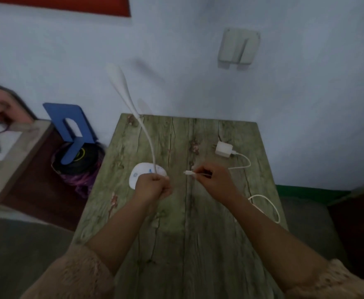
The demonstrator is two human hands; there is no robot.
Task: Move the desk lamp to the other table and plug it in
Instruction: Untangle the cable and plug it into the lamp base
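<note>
A white desk lamp stands on the greenish wood-grain table [198, 212]; its oval base [141, 171] sits left of centre and its thin flexible neck [133, 113] rises toward the wall. My left hand [155, 186] is closed around the near edge of the base. My right hand [215, 180] pinches the small plug end [188, 173] of a white cable [244, 162], tip pointing left toward the base, a short gap apart. The cable runs back to a white power adapter [223, 149] lying on the table. A wall socket [238, 47] sits above the table.
A blue bookend [70, 130] stands on dark stacked items left of the table. A lighter table [10, 160] with paper and glasses is at far left, another person's hand above it. Slack cable loops [271, 208] near the table's right edge.
</note>
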